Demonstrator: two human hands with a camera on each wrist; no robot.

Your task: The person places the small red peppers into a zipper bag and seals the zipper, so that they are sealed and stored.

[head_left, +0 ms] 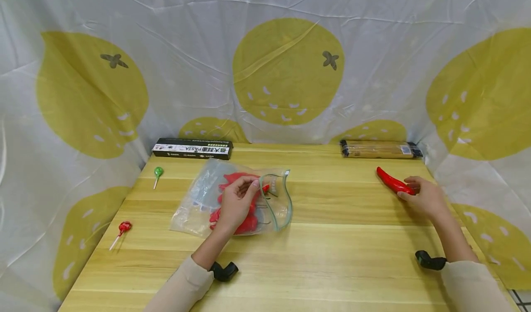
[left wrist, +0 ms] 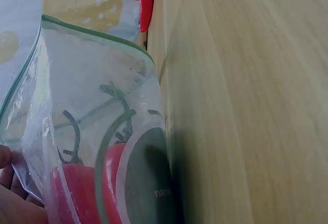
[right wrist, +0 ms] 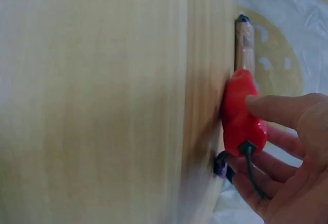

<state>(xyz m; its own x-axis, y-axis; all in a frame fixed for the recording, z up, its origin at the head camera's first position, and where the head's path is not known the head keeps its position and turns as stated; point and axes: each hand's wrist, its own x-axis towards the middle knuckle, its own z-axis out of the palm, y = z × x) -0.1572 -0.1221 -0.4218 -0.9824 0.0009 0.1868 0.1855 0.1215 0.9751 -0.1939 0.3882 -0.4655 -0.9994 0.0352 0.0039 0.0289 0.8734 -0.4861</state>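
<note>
A clear zip bag (head_left: 191, 215) with a green-edged mouth lies left of the middle of the table, and several red peppers (left wrist: 77, 188) with green stems are inside it. My left hand (head_left: 238, 201) pinches the bag's upper side near its mouth, which gapes toward the right. On the right side, my right hand (head_left: 429, 199) holds a red chili pepper (head_left: 392, 181) between thumb and fingers. Its green stem (right wrist: 251, 170) points back toward the palm in the right wrist view, and its tip points away to the far left in the head view.
A black pasta box (head_left: 192, 149) lies at the back left, and a clear-wrapped pasta pack (head_left: 377, 149) at the back right. Two lollipops, one green (head_left: 158, 171) and one red (head_left: 125, 227), lie on the left. A lemon-print curtain (head_left: 286, 72) hangs around the wooden table (head_left: 332, 256).
</note>
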